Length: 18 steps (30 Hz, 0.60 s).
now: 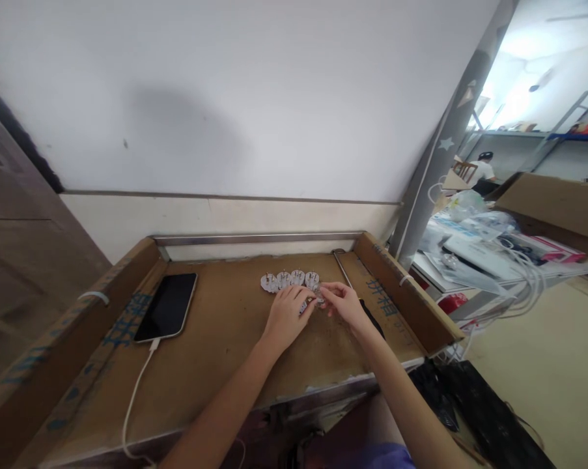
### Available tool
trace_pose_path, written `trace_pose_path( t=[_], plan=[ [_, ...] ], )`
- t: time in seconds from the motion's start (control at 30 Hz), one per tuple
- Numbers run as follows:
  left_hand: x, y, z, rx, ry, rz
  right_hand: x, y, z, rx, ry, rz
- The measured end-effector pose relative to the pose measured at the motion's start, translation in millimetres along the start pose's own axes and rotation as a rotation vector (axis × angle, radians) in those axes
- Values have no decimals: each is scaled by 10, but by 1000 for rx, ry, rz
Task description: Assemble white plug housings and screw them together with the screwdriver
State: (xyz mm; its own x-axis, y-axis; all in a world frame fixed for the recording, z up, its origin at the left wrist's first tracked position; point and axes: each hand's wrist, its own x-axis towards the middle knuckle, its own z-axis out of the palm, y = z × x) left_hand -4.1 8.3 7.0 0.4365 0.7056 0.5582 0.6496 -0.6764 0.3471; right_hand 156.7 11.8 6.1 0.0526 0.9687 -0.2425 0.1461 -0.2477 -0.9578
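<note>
Several round white plug pieces (284,279) with metal prongs stand in a row on the cardboard. Just in front of them my left hand (286,314) is closed, its fingers bent round a small whitish part (303,306) mostly hidden by them. My right hand (343,303) comes in from the right and pinches a small pale, see-through piece (319,299). The fingertips of both hands nearly meet there. Exact details of the held parts are too small to make out. Beside my right hand lies a long metal rod (342,266) with a dark handle (371,318), like a screwdriver.
The cardboard-lined bench (215,365) has raised cardboard sides. At its left lies a phone (167,307) with a white cable (136,395). A wall rises behind. To the right, a cluttered table (489,260) holds cables, bags and a carton; a person (482,170) sits farther back.
</note>
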Motion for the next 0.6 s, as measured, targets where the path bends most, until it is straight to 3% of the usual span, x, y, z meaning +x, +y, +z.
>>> trace_pose_path(
  t=[0.4, 0.6],
  plan=[
    [-10, -3, 18, -18, 9, 49, -39, 3, 9, -99, -10, -79],
    [-1, 5, 11, -46, -36, -17, -37, 49, -13, -248, 25, -188]
  ],
)
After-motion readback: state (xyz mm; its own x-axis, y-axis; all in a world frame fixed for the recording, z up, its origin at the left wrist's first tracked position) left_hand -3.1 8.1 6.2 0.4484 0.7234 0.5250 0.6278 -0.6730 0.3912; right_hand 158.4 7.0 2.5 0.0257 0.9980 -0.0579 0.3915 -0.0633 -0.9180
